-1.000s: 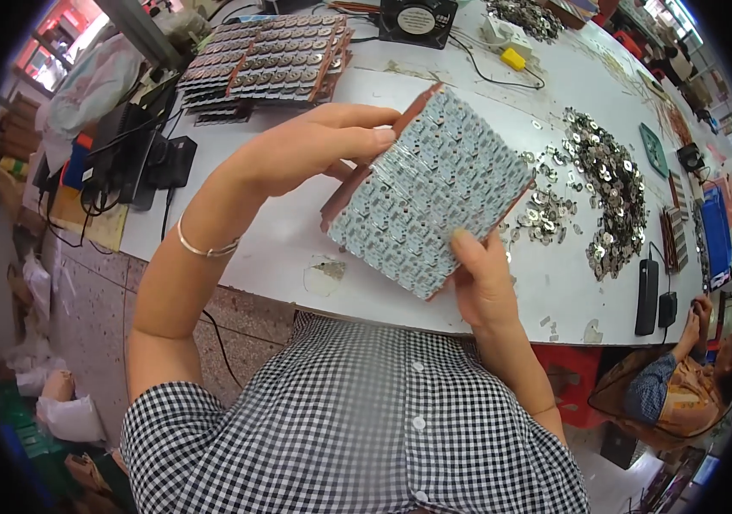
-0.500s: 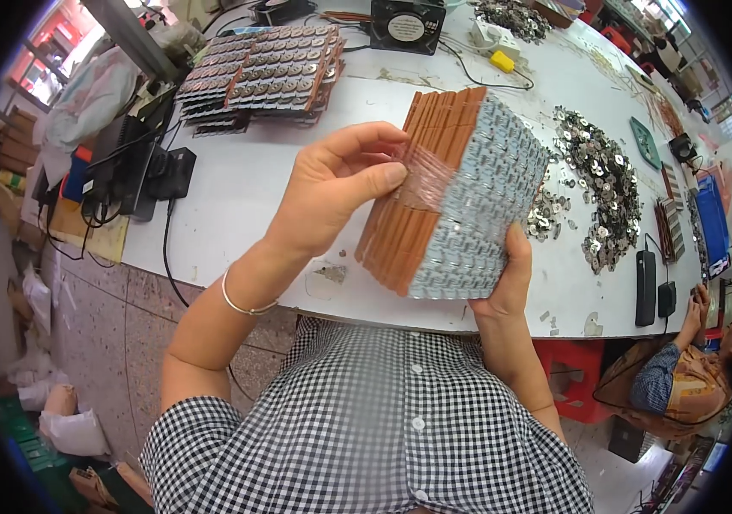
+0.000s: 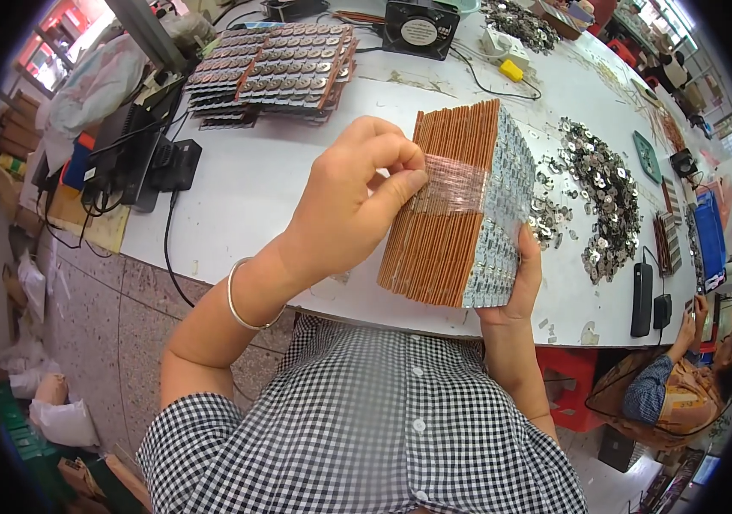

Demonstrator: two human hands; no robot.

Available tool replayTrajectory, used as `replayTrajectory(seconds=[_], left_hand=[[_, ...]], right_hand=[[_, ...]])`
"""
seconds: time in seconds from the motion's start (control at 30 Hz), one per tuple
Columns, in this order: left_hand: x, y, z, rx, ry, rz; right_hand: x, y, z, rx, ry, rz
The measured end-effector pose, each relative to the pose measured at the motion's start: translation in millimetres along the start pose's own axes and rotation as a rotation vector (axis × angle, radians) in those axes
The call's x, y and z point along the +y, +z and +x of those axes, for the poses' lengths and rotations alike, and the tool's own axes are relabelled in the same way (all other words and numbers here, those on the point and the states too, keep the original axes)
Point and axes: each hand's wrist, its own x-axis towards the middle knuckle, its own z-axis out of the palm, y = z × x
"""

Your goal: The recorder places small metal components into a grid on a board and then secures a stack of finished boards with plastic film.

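Above the near table edge I hold a thick block of stacked thin panels, tilted, with brown edges and a grey metallic patterned face. A band of clear plastic film runs around its middle. My right hand grips the block at its lower right side, thumb on the grey face. My left hand is closed, thumb and forefinger pinched at the film's left end by the brown edges. Its other fingers are curled in. The block's far side and the fingers behind it are hidden.
Stacked panels with rows of round metal pieces lie at the back left. Loose metal pieces are heaped at the right. A black fan stands behind; black power adapters sit left. Another person sits at far right.
The block has turned, so more of its brown edges and less of its grey face show. My left hand has moved slightly right, and its thumb and forefinger have closed together.
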Motion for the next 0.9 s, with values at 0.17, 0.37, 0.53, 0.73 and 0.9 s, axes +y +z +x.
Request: replayTrajectory(seconds=[0.17, 0.37, 0.53, 0.73, 0.9], left_hand=[[-9, -6, -4, 0.053, 0.244, 0.085], [-1, -24, 8, -0.100, 0.573, 0.441], [3, -29, 12, -0.178, 0.866, 0.796], [7, -33, 16, -0.434, 0.916, 1.090], [-1, -33, 31, -0.370, 0.861, 0.802]], right_hand=[[3, 7, 2, 0.199, 0.034, -0.039], [1, 6, 3, 0.158, 0.094, -0.012], [4, -3, 3, 0.092, 0.105, 0.030], [2, -8, 3, 0.138, 0.138, -0.018], [5, 2, 2, 0.166, 0.219, 0.085]])
